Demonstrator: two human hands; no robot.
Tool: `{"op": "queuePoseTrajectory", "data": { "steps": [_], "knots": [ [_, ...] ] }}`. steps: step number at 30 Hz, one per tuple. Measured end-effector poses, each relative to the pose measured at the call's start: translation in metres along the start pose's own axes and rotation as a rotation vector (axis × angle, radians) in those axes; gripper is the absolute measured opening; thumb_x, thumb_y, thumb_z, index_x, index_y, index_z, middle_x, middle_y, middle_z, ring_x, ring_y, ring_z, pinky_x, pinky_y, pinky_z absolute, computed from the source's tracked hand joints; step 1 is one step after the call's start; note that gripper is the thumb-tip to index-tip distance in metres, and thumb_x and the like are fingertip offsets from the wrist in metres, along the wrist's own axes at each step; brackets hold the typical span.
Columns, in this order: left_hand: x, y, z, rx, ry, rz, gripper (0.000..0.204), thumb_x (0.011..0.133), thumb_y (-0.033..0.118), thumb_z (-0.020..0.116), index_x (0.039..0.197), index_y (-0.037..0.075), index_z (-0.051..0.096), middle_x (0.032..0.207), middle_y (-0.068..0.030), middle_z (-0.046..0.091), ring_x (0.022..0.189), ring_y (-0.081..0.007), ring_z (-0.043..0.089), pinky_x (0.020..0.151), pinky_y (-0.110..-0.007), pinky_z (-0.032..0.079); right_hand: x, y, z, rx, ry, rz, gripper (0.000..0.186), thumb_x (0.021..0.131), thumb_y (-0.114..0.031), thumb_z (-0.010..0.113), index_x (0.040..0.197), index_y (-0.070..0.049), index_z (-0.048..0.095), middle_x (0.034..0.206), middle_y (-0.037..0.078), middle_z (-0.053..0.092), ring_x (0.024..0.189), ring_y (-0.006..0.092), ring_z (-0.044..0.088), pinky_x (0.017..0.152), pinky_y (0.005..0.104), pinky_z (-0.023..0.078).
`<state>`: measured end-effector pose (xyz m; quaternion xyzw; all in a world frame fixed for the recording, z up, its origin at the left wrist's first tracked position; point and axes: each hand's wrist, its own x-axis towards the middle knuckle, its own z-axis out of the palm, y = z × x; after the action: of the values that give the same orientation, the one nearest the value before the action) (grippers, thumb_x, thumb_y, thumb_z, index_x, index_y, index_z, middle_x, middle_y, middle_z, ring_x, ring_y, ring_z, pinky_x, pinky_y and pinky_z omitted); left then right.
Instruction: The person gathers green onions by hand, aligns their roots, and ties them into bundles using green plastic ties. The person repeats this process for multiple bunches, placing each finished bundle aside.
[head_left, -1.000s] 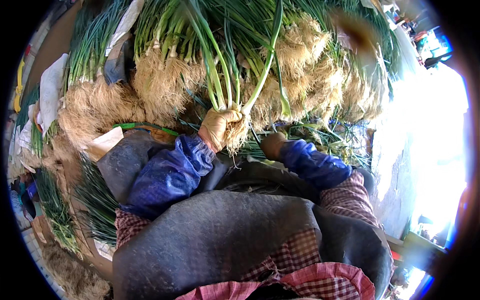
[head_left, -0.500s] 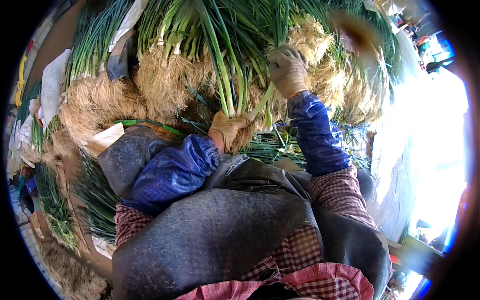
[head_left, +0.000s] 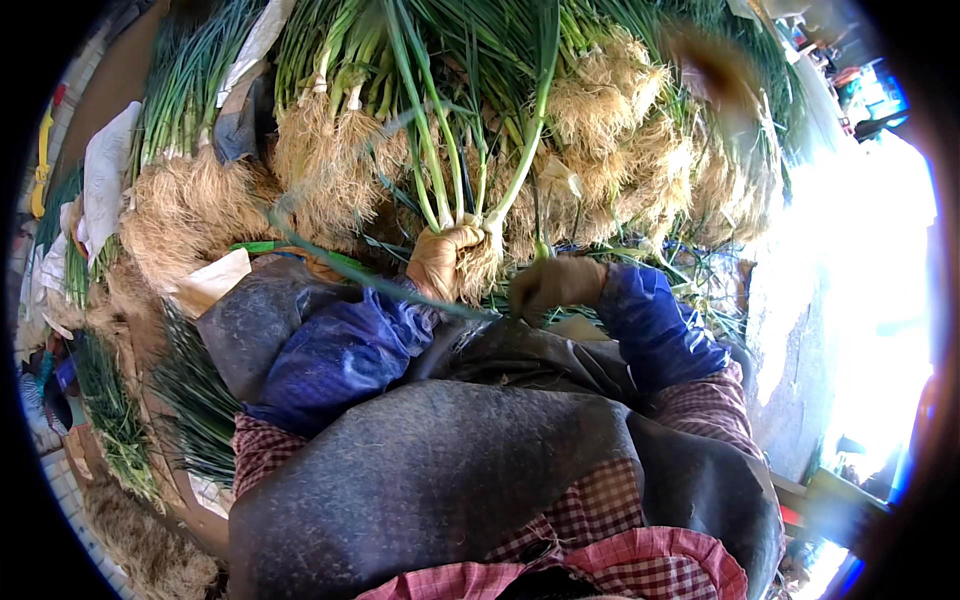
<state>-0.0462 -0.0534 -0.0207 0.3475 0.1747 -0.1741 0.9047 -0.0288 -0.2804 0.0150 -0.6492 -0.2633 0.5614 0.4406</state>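
My left hand (head_left: pixel 440 262), in a tan glove, is closed round the white root ends of several green onions (head_left: pixel 437 165). Their green leaves fan out away from me, and pale roots hang beside the fingers. Just to the right and nearer my lap, my right hand (head_left: pixel 555 288), also gloved, is closed with the knuckles up. A long, motion-blurred green onion leaf (head_left: pixel 372 283) trails leftward from it, passing in front of my left wrist. The right fingertips are partly hidden.
Bundles of green onions with bushy roots (head_left: pixel 335 165) line the far side. More green onions (head_left: pixel 195 400) lie left of my lap, near a heap of cut roots (head_left: pixel 145 535). A dark apron (head_left: pixel 420 480) covers my lap. Bright light washes out the right side.
My right hand has come down from among the far leaves toward my lap, with a leaf trailing from it. The left hand keeps its hold; the rightmost stalk now stands more upright.
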Motion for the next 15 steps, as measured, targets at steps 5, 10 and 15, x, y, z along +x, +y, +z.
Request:
{"op": "queuePoseTrajectory", "data": {
  "steps": [5, 10, 15],
  "knots": [
    [0.004, 0.006, 0.001, -0.239, -0.185, -0.090, 0.013, 0.092, 0.002, 0.056, 0.103, -0.004, 0.061, 0.085, -0.0114, 0.066, 0.071, -0.0205, 0.066, 0.065, -0.030, 0.058, -0.008, 0.038, 0.004, -0.832, -0.031, 0.119, 0.028, 0.085, -0.012, 0.066, 0.113, -0.011, 0.069, 0.100, 0.005, 0.071, 0.088, 0.0151, 0.066, 0.076, 0.0310, 0.054],
    [0.002, -0.002, 0.005, -0.122, -0.124, -0.086, 0.016, 0.089, -0.007, 0.057, 0.103, -0.001, 0.062, 0.092, -0.0119, 0.066, 0.084, -0.0246, 0.067, 0.076, -0.036, 0.060, -0.009, 0.004, -0.059, -0.464, 0.931, -0.309, 0.058, 0.091, -0.035, 0.064, 0.137, -0.003, 0.048, 0.116, 0.011, 0.066, 0.096, 0.0197, 0.067, 0.077, 0.0316, 0.057],
    [0.006, -0.015, 0.010, 0.341, -0.031, 0.072, 0.018, 0.087, -0.005, 0.063, 0.105, 0.000, 0.064, 0.101, -0.0117, 0.068, 0.091, -0.0236, 0.069, 0.080, -0.036, 0.061, 0.002, -0.051, -0.109, -0.100, 1.102, -0.112, 0.052, 0.095, -0.039, 0.059, 0.126, 0.002, 0.056, 0.101, 0.012, 0.068, 0.085, 0.0213, 0.065, 0.075, 0.0326, 0.053]
  ]
}}
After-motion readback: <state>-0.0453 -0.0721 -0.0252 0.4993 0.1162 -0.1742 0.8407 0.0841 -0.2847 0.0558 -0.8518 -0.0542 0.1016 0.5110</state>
